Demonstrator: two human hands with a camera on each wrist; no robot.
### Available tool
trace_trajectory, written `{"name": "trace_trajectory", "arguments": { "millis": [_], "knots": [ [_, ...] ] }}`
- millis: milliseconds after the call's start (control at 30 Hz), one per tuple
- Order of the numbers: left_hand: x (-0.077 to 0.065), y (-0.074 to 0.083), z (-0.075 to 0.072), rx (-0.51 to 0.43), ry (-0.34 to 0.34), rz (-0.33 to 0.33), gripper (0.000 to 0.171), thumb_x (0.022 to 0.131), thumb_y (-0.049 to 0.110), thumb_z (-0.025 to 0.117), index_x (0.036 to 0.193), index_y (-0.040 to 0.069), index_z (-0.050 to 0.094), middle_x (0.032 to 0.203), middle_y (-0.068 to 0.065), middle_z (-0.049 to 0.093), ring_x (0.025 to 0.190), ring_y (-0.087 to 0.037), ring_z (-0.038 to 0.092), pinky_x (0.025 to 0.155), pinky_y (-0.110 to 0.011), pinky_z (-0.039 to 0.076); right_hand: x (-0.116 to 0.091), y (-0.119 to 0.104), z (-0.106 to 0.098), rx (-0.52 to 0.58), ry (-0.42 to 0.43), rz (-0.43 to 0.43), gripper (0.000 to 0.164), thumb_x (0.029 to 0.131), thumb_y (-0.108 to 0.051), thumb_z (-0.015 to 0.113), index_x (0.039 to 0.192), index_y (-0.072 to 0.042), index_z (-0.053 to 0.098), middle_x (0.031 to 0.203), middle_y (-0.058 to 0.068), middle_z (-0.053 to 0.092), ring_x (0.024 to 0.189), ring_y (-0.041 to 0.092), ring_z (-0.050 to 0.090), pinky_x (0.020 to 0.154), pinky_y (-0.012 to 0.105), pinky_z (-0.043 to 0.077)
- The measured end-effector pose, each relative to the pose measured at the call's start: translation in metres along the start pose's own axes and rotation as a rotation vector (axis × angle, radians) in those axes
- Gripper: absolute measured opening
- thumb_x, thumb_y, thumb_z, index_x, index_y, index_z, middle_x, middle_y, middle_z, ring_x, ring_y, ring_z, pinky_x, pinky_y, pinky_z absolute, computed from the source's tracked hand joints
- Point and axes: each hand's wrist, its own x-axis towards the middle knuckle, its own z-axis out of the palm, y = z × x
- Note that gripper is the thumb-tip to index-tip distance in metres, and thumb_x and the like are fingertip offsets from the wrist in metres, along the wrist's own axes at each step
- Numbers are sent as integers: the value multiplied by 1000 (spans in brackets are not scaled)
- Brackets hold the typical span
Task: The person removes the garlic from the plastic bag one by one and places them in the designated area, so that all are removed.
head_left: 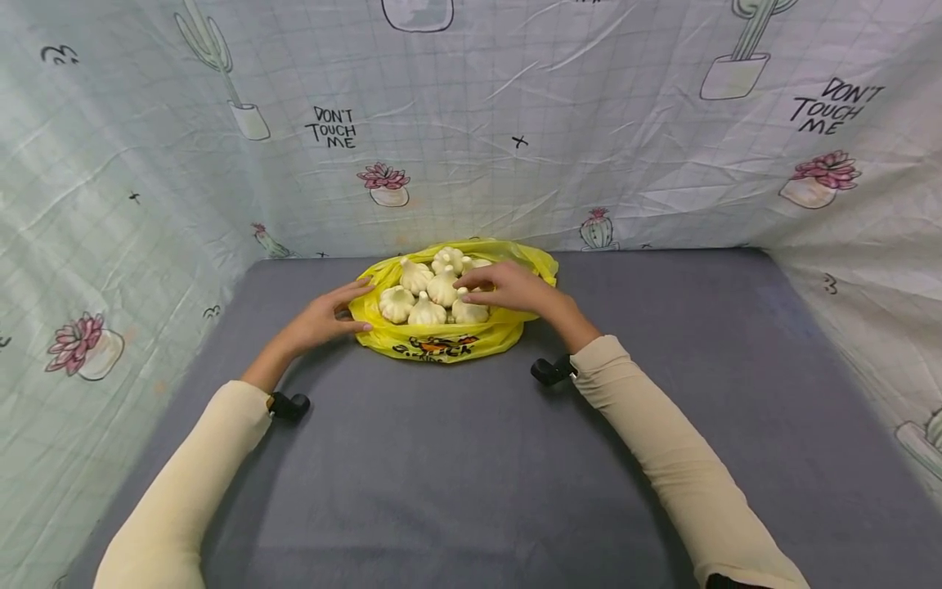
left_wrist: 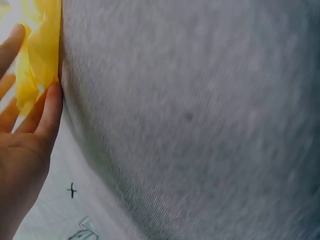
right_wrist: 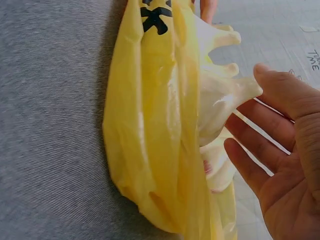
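Observation:
In the head view, several whitish garlic bulbs (head_left: 427,312) sit in a yellow plastic bag (head_left: 508,337) with its mouth spread wide. My left hand (head_left: 320,319) rests on the bag's left side, thumb at the front and fingers farther back. The left wrist view shows its spread fingers against the yellow plastic (left_wrist: 44,55). From the right, my right hand (head_left: 515,288) reaches over the bag. In the right wrist view its thumb (right_wrist: 280,87) is right at the stem of a front garlic bulb (right_wrist: 215,102), with the other fingers loosely spread behind.
A grey cloth covers the table (head_left: 441,458). Behind it and along both sides hangs a pale sheet (head_left: 471,180) printed with cacti and lettering. A small black wrist camera (head_left: 552,371) juts out by the right sleeve, another black camera (head_left: 290,406) by the left.

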Motion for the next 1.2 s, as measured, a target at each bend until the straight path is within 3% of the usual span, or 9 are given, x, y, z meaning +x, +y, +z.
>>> {"name": "trace_trajectory", "arguments": {
  "millis": [67,133,267,333,500,700,933,1200],
  "knots": [
    [1,-1,-2,16,-14,3,72,96,34,72,158,16,40,169,-9,20,130,-38,50,108,-55,43,3,1,-2,1,-21,-2,37,102,-29,64,134,-10,68,133,6,68,112,23,67,96,39,53],
    [2,-2,-4,41,-27,10,69,98,36,70,158,17,41,169,-9,21,135,-38,48,109,-56,42,7,2,-4,4,-41,-4,36,102,-29,65,133,-11,69,131,5,69,114,23,67,97,38,53],
    [6,-3,-7,77,-60,49,67,100,36,67,157,15,41,169,-9,20,151,-38,26,114,-60,35,14,6,-8,11,-92,-4,35,101,-28,66,132,-12,70,129,4,70,116,22,66,96,38,54],
    [8,-4,-9,88,-81,60,68,99,36,68,158,15,41,170,-8,19,152,-39,23,114,-60,34,17,8,-11,15,-126,-3,34,100,-28,67,130,-12,71,128,4,71,116,22,67,95,38,54],
    [11,-6,-13,112,-122,59,71,97,37,71,158,16,41,170,-9,18,146,-39,37,111,-56,40,27,9,-18,35,-222,13,30,99,-28,69,126,-16,74,127,3,71,114,20,67,93,37,54],
    [14,-3,-16,181,-126,77,71,95,39,73,156,16,44,168,-11,23,128,-37,56,102,-55,47,33,11,-24,102,-291,14,28,99,-25,70,123,-13,76,124,2,72,110,18,68,91,35,55],
    [14,-3,-15,198,-122,78,72,95,38,73,156,14,44,167,-10,26,127,-36,58,103,-54,48,33,18,-28,131,-308,-42,25,98,-18,70,120,-9,77,117,3,75,95,20,67,78,32,52],
    [12,-3,-14,199,-112,87,72,95,37,73,155,11,44,167,-13,26,129,-38,56,104,-54,47,31,17,-27,150,-300,-74,24,98,-17,70,118,-7,77,115,5,76,93,30,67,74,34,49]
  ]
}}
